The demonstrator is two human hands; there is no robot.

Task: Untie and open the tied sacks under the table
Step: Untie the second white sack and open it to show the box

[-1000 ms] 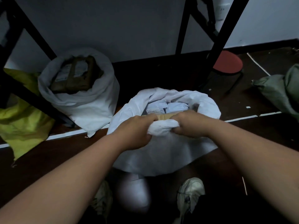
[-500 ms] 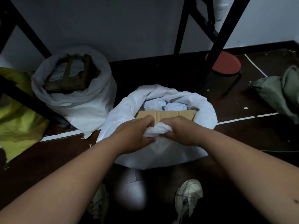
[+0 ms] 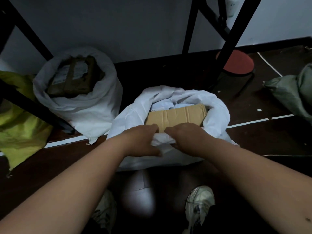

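A white sack (image 3: pixel 217 115) stands open on the dark floor in front of me, with a brown cardboard box (image 3: pixel 177 115) and white packets showing in its mouth. My left hand (image 3: pixel 141 141) and my right hand (image 3: pixel 187 137) both grip the near rim of this sack, side by side, with the cloth bunched between them. A second white sack (image 3: pixel 87 107) stands open at the back left with a dark parcel (image 3: pixel 72 76) on top.
Black table legs (image 3: pixel 236 31) slant down behind the sacks. A yellow sack (image 3: pixel 18 119) lies at the far left, a green sack (image 3: pixel 293 92) at the right edge. A red stool (image 3: pixel 238 63) stands at the back right. My shoes (image 3: pixel 199 203) are just below the sack.
Both hands have pulled the sack's near rim down and toward me. The mouth has widened and the cardboard box inside has come into full view.
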